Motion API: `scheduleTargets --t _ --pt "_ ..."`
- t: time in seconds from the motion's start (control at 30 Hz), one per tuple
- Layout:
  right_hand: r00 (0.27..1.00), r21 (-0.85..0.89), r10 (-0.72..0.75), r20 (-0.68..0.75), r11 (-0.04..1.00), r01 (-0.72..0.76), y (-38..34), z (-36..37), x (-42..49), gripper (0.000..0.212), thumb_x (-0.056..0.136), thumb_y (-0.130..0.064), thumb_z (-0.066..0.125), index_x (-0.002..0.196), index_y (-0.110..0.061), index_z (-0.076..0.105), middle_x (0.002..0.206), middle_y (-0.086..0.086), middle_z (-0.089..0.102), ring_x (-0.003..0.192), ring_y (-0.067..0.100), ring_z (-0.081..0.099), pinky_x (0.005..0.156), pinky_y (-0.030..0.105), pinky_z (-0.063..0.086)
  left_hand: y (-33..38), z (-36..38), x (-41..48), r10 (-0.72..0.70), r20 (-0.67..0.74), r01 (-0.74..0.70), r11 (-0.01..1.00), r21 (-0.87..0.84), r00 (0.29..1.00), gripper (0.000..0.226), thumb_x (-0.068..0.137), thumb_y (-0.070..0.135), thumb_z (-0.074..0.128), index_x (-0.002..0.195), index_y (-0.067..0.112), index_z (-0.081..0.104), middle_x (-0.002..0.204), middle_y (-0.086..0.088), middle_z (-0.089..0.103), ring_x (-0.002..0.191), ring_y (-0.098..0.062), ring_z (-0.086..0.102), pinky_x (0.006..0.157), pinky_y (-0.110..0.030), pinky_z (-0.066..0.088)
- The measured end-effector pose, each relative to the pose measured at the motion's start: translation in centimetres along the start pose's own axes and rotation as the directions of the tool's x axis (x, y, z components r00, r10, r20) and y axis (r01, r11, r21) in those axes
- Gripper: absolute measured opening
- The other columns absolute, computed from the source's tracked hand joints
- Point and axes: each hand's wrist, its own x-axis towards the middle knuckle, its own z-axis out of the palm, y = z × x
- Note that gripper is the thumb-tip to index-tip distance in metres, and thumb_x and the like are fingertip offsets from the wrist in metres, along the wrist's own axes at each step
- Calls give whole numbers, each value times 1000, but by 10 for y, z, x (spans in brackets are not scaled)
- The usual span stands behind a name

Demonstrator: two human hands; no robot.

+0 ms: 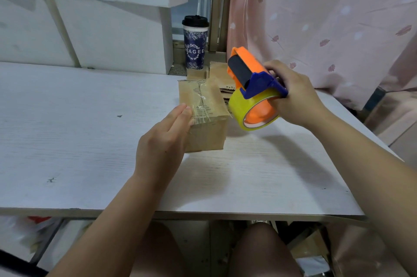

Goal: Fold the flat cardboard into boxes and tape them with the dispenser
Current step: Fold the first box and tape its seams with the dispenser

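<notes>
Now you are pressing your left hand (pixel 164 139), fingers flat, against the taped box (pixel 204 116) on the counter (pixel 79 141) to steady it, while your right hand (pixel 293 94) is gripping the dispenser (pixel 253 89) lifted clear beside it.

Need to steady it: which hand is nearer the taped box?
Left. The left hand rests flat against the taped box; the right hand holds the tape dispenser in the air beside it.

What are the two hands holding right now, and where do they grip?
The right hand grips the tape dispenser by its handle end, lifted off the table. The left hand lies flat against the near left side of the cardboard box, steadying rather than gripping it.
</notes>
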Motion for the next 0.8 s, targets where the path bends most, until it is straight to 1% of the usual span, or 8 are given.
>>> scheduleTargets --t 0.07,0.13,0.23,0.37,0.47,0.57,0.7,0.8 --pt "1000 23 5 1 1000 -5 3 3 -2 61 57 -9 44 114 -23 57 83 -11 55 71 -5 50 58 4 33 0 0 0 6 -9 -6 1000 6 1000 24 91 10 55 105 -3 69 111 -18 68 87 -34 70 54 -48 58" --pt "1000 48 11 0 999 -11 5 9 -6 60 56 -7 43 111 -28 55 85 -18 54 74 -5 48 60 3 32 -1 1 -1 16 -29 -15 1000 16 999 22 90 9 57 104 -3 69 109 -18 68 87 -32 70 54 -46 58" --pt "997 115 80 -8 990 -78 10 16 -11 66 56 -8 44 118 -27 56 97 -6 58 81 13 49 62 6 36 -3 2 -1 36 -48 -35 999 23 998 21 90 8 57 104 -4 70 108 -17 69 88 -30 71 56 -45 59" --pt "998 167 59 -10 984 -57 12 20 -17 64 60 -3 50 117 -33 53 106 -2 57 91 7 48 68 0 35 -3 5 -3 13 -61 -12 1000 21 998 18 89 4 63 104 -4 69 108 -17 69 90 -30 70 61 -44 59" --pt "995 105 98 -35 990 -94 18 23 -17 66 71 10 58 128 -22 57 114 10 51 106 18 45 74 -4 30 -2 6 -3 4 -80 -3 1000 16 997 17 89 3 62 103 -4 69 108 -17 69 93 -30 69 66 -43 59" --pt "991 36 97 -88 995 -94 19 27 -21 67 72 9 60 132 -21 55 108 10 56 88 9 46 70 -2 30 -3 6 -4 -13 -78 14 1000 10 997 20 91 7 56 103 -4 69 108 -17 69 94 -30 69 68 -42 59" --pt "951 183 155 -267 977 -108 13 35 -28 51 80 -3 64 120 -32 49 103 -8 61 85 -4 56 65 0 37 -1 5 -3 -33 -81 33 999 -1 996 19 90 5 57 101 -4 69 107 -16 69 94 -29 69 71 -38 56" --pt "938 148 110 -328 987 -64 8 44 -33 43 86 -9 57 124 -26 50 97 -14 59 78 4 54 68 -2 36 -2 5 -3 -52 -85 51 999 -17 995 15 89 1 62 101 -4 69 107 -16 69 96 -29 69 73 -38 56"
